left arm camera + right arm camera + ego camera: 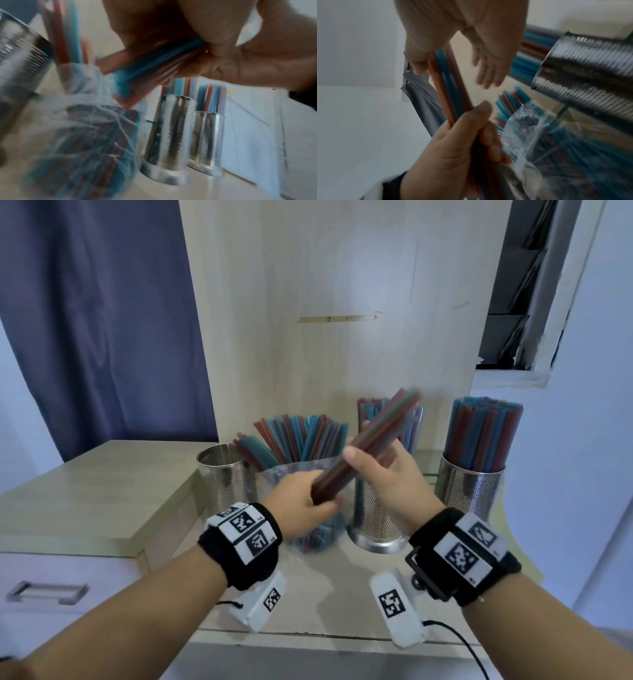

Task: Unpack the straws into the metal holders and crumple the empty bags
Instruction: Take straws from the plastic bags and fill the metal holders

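Clearly, both hands held one bundle of straws [368,448] aslant above the counter [335,604]: the left hand [301,508] gripped its lower end, the right hand [387,470] its middle. Probably it should go next into the empty holder [226,474] beyond the left hand. The half-full bag [308,508] under the hands and two filled holders [471,487] crowded the way.

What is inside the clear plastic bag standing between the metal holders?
The clear plastic bag holds red and blue plastic straws, their tops fanning out above its open mouth. The left hand covers part of the bag, so how full it is cannot be seen.
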Demonstrator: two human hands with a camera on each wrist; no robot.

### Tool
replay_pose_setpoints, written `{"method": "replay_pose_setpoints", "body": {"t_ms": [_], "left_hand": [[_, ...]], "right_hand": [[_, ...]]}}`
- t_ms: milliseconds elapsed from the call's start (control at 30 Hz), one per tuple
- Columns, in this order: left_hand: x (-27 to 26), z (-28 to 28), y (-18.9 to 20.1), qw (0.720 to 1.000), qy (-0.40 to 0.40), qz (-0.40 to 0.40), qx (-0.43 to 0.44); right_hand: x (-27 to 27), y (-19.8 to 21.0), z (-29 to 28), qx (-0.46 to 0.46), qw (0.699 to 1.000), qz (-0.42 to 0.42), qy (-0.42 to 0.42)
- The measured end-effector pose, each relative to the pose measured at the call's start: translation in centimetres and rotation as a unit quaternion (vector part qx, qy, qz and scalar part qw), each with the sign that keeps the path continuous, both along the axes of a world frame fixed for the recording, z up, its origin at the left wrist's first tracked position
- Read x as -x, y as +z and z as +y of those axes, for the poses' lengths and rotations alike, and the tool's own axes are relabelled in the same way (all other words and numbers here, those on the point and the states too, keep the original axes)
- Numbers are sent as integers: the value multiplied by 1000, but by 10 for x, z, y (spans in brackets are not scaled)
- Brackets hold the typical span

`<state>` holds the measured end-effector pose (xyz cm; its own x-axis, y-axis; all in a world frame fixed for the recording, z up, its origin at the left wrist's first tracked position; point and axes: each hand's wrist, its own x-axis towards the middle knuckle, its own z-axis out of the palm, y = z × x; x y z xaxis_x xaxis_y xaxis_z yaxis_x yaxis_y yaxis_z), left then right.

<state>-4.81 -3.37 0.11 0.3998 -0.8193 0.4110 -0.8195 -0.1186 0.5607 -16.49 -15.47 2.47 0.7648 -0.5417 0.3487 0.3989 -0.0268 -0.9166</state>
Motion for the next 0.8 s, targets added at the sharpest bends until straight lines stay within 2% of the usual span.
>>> {"method": "replay_pose_setpoints", "body": {"t_ms": [67,167,333,433,567,667,800], "left_hand": [[7,-9,-6,1000,-19,13,-2],[12,-18,-3,998,-25,37,46],[24,-38,23,992,-43,82,83],[16,-55,25,993,-16,94,63],[-1,-73,14,996,54,61,19],[-7,-86,10,995,47,86,-23],[-4,-106,2,992,23,119,-20]], "right_hand": [[-5,11,7,-35,998,-42,25],[-9,28,7,4,999,-49,13],[-8,62,-6,63,994,-81,-33],[0,91,-25,81,989,-99,-75],[13,126,-59,64,983,-141,-96],[10,128,-79,103,980,-129,-110],[-3,102,-90,140,982,-64,-113]]}}
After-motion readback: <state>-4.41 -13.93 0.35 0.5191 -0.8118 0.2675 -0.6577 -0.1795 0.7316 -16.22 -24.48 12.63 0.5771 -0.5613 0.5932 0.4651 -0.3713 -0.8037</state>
